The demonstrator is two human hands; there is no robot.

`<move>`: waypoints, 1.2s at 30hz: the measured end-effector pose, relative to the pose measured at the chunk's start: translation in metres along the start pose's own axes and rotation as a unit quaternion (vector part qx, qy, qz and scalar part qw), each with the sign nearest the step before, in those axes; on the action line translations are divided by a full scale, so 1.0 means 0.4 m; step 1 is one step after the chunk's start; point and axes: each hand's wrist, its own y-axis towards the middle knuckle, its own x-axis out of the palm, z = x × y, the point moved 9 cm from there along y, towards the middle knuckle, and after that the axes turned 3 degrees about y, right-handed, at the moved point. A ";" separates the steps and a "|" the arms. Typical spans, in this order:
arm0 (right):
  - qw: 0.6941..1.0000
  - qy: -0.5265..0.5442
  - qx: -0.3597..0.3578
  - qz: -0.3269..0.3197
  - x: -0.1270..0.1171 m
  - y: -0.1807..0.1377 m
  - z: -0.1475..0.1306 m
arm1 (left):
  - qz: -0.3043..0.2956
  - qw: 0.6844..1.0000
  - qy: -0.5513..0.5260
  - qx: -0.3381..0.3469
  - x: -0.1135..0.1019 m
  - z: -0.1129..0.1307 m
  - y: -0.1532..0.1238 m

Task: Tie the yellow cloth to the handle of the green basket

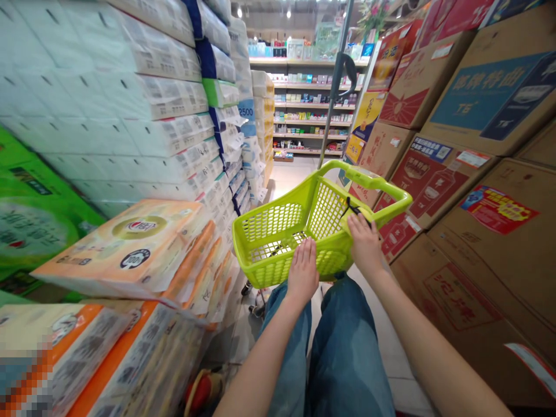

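A lime-green plastic shopping cart with lattice walls stands in front of my knees. Over its near rim lies my left hand, fingers together and reaching inside; the thumb is hidden. My right hand holds the rim at the right corner, below the cart's green handle. A black strap is tied close to its fingertips. Inside the basket I see only the perforated floor and small dark bits that I cannot make out.
Stacked tissue packs line the left side, with orange packs lower down, close to my left arm. Cardboard cartons rise on the right. A pole with a dark grip stands beyond the cart. Stocked shelves close off the aisle's far end.
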 end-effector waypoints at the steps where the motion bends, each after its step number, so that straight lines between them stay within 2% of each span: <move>1: 1.000 0.016 -0.005 -0.005 0.020 -0.018 -0.054 | -0.002 1.000 0.002 -0.001 0.001 0.000 0.000; 4: 0.998 0.057 -0.031 -0.020 0.070 -0.067 -0.197 | -0.005 1.000 0.008 0.001 0.002 0.001 0.000; 7: 0.995 0.073 -0.063 -0.028 0.079 -0.089 -0.232 | -0.002 1.000 0.009 0.007 0.002 0.001 0.001; 9: 0.991 0.071 -0.104 -0.040 0.067 -0.087 -0.196 | 0.001 1.000 0.007 0.007 0.002 0.000 0.001; 12: 0.988 0.043 -0.143 -0.035 0.028 -0.064 -0.075 | 0.004 1.000 0.001 0.005 0.002 0.000 0.002; 15: 0.995 0.003 -0.096 0.007 -0.018 -0.028 0.061 | 0.004 1.000 0.005 0.005 0.003 0.002 0.001; 17: 0.999 -0.009 -0.041 0.033 -0.033 -0.018 0.104 | 0.004 1.000 0.007 0.003 0.003 0.002 0.001; 18: 0.999 -0.008 -0.015 0.041 -0.031 -0.020 0.102 | 0.005 1.000 0.006 0.002 0.002 0.001 0.000; 21: 0.999 0.016 0.029 0.040 0.005 -0.050 0.007 | 0.004 1.000 0.001 0.001 0.003 0.000 -0.001; 25: 0.998 0.067 -0.012 0.005 0.065 -0.105 -0.193 | 0.004 1.000 0.022 0.000 0.011 0.001 -0.001; 27: 0.997 0.068 -0.036 -0.011 0.069 -0.116 -0.232 | 0.009 0.999 0.038 -0.002 0.017 0.001 -0.001; 28: 0.996 0.063 -0.053 -0.021 0.066 -0.115 -0.229 | 0.013 0.999 0.044 -0.004 0.019 0.000 -0.001; 30: 0.994 0.041 -0.088 -0.040 0.047 -0.103 -0.179 | 0.021 0.999 0.049 -0.008 0.023 -0.001 -0.001; 32: 0.994 0.010 -0.099 -0.041 0.013 -0.079 -0.080 | 0.025 0.999 0.047 -0.009 0.026 -0.001 -0.002; 36: 0.998 -0.057 -0.009 0.013 -0.060 -0.024 0.137 | 0.017 0.999 0.037 -0.008 0.032 0.000 -0.003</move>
